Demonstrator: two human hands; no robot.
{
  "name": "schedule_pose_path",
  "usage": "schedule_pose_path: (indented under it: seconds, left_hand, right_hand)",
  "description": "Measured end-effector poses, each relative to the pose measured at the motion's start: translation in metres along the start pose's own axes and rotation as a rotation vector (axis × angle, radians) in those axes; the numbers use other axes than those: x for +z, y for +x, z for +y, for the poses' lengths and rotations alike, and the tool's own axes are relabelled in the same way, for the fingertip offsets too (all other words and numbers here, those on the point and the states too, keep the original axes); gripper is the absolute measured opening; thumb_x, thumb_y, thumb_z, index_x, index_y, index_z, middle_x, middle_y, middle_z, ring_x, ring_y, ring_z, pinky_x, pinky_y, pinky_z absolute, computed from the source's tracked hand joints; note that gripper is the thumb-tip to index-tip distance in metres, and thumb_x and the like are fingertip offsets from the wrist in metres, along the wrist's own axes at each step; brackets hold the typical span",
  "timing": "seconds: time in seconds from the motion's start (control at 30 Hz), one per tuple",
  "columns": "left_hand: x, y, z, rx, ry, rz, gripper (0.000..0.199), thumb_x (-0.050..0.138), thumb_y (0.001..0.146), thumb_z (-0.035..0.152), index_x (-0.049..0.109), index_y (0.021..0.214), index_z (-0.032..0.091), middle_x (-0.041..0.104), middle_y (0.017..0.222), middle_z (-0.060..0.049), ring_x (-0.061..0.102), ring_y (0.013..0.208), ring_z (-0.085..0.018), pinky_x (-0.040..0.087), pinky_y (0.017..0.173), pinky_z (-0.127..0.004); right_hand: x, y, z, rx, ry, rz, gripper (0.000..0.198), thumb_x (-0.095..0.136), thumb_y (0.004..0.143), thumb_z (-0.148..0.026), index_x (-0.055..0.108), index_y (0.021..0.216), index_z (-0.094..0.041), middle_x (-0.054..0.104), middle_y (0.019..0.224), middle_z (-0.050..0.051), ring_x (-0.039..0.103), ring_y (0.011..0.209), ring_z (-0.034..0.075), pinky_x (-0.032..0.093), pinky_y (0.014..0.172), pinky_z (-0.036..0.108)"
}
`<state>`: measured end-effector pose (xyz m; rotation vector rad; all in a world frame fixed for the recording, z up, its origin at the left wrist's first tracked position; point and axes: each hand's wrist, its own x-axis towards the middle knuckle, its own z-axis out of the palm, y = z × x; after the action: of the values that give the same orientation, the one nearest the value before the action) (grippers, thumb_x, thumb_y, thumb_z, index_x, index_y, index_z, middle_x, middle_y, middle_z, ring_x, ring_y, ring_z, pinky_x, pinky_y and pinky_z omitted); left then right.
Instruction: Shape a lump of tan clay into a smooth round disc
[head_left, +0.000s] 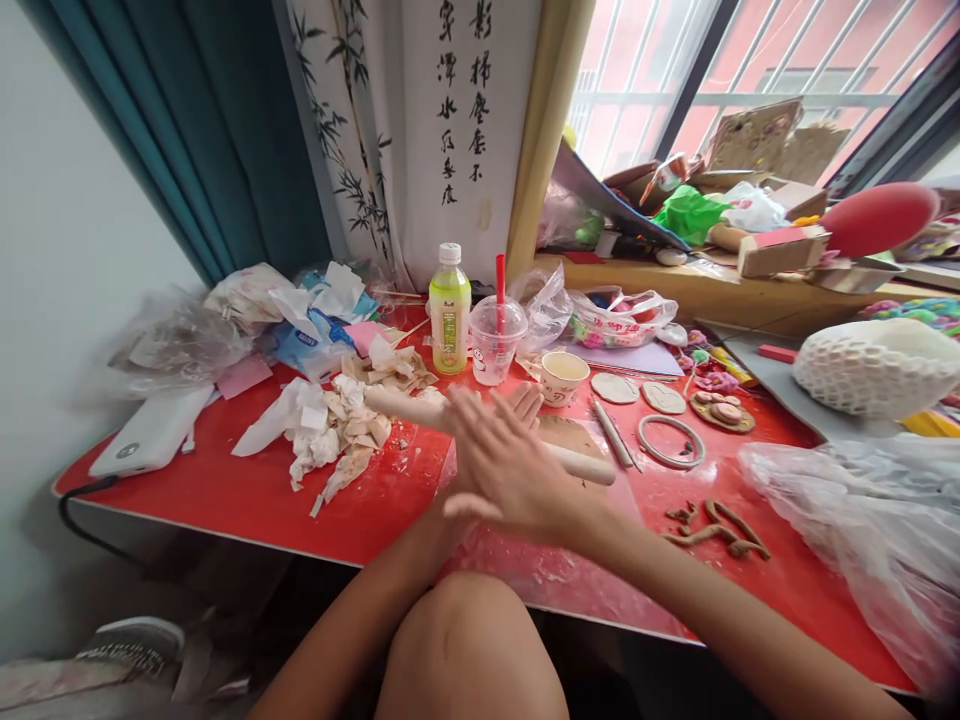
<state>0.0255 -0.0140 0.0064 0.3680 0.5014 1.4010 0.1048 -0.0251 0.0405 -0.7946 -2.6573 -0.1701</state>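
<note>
A long, pale, round rod (589, 463) lies aslant between my two hands; whether it is a rolling pin or a roll of clay I cannot tell. My right hand (506, 455) lies over it, fingers straight and blurred by motion. Beneath, my left hand (527, 402) is mostly hidden, with only its fingertips showing beyond the right. The rod's left end (401, 404) sticks out towards crumpled tissues. Under the hands are a brownish round board (562, 432) and a clear plastic sheet (525, 560). A shorter grey stick (613, 434) rests to the right.
Behind stand a green-labelled drink bottle (450, 320), a plastic cup with red straw (496, 345) and a paper cup (564, 378). Crumpled tissues (311, 425) lie left. On the right are pale discs (615, 388), a ring (671, 441), brown clay pieces (720, 530) and plastic film (862, 530).
</note>
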Motion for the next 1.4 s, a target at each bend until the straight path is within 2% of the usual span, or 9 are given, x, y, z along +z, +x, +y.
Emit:
schedule_pose_path:
  seconds: [0.07,0.23,0.33,0.5,0.7,0.87,1.0,1.17,1.4]
  left_hand:
    - [-0.001,0.0,0.001,-0.033,0.026,0.026,0.038,0.033,0.093,0.042,0.065,0.108,0.029,0.062,0.121,0.003,0.041,0.131,-0.019,0.042,0.102,-0.033]
    - [0.0,-0.004,0.006,-0.171,-0.05,0.0,0.039,0.04,0.089,0.046,0.067,0.096,0.017,0.067,0.109,-0.005,0.038,0.132,-0.026,0.041,0.103,-0.035]
    - [0.005,-0.007,0.013,-0.131,-0.133,-0.121,0.048,0.037,0.089,0.052,0.065,0.101,0.015,0.066,0.114,-0.007,0.038,0.132,-0.023,0.039,0.105,-0.033]
    - [0.011,-0.014,0.027,0.057,-0.155,-0.322,0.052,0.023,0.093,0.047,0.055,0.122,0.018,0.047,0.14,-0.002,0.034,0.135,-0.019,0.032,0.111,-0.034]
    - [0.01,-0.017,0.033,0.197,-0.132,-0.293,0.048,0.024,0.093,0.047,0.055,0.122,0.024,0.048,0.139,0.002,0.034,0.135,-0.017,0.033,0.11,-0.03]
    - [0.007,-0.015,0.034,0.225,-0.125,-0.263,0.044,0.03,0.092,0.045,0.052,0.126,0.028,0.053,0.133,0.0,0.035,0.135,-0.02,0.035,0.108,-0.036]
    - [0.004,-0.013,0.035,0.233,-0.127,-0.234,0.043,0.033,0.092,0.043,0.052,0.127,0.029,0.054,0.132,0.0,0.038,0.133,-0.02,0.037,0.107,-0.035]
    - [-0.001,-0.01,0.036,0.226,-0.142,-0.234,0.042,0.031,0.092,0.04,0.054,0.125,0.027,0.059,0.127,-0.001,0.049,0.124,-0.017,0.038,0.106,-0.032]
    - [-0.009,-0.004,0.037,0.188,-0.2,-0.16,0.039,0.036,0.09,0.039,0.056,0.123,0.028,0.07,0.099,0.001,0.063,0.072,-0.009,0.04,0.103,-0.03]
  right_hand:
    - [0.001,0.0,0.0,-0.105,0.01,0.005,0.079,0.027,0.09,-0.061,0.019,0.145,-0.005,0.017,0.152,0.015,0.01,0.142,0.024,0.013,0.117,0.043]
    - [-0.005,0.005,0.024,0.448,0.222,0.147,0.045,0.031,0.095,-0.039,0.041,0.133,-0.016,0.061,0.119,0.012,0.061,0.103,0.025,0.052,0.079,0.039]
    - [-0.021,-0.003,0.037,0.536,0.246,0.279,0.036,0.038,0.093,-0.037,0.051,0.12,-0.018,0.068,0.091,0.007,0.064,0.076,0.019,0.052,0.064,0.031]
    - [-0.043,-0.037,0.047,0.576,0.013,0.486,0.038,0.04,0.093,-0.035,0.047,0.126,-0.017,0.067,0.098,0.01,0.064,0.08,0.02,0.052,0.068,0.033]
    - [0.0,-0.076,0.058,0.416,-0.067,0.199,0.04,0.035,0.095,-0.033,0.043,0.129,-0.014,0.063,0.111,0.015,0.064,0.088,0.025,0.054,0.067,0.038]
    - [0.035,-0.081,0.064,0.182,0.003,-0.008,0.041,0.038,0.092,-0.021,0.043,0.131,-0.009,0.056,0.124,0.019,0.055,0.115,0.027,0.049,0.091,0.046]
    - [0.03,-0.073,0.08,0.139,0.004,-0.063,0.044,0.037,0.092,-0.02,0.042,0.135,-0.011,0.049,0.134,0.016,0.045,0.127,0.025,0.042,0.101,0.046]
    - [0.005,-0.047,0.123,0.42,-0.097,0.037,0.047,0.02,0.098,-0.031,0.041,0.134,-0.01,0.056,0.126,0.016,0.058,0.112,0.025,0.05,0.086,0.043]
    - [0.009,-0.031,0.154,0.284,-0.162,-0.088,0.034,0.032,0.095,-0.027,0.06,0.109,-0.015,0.067,0.105,0.011,0.062,0.096,0.019,0.047,0.078,0.03]
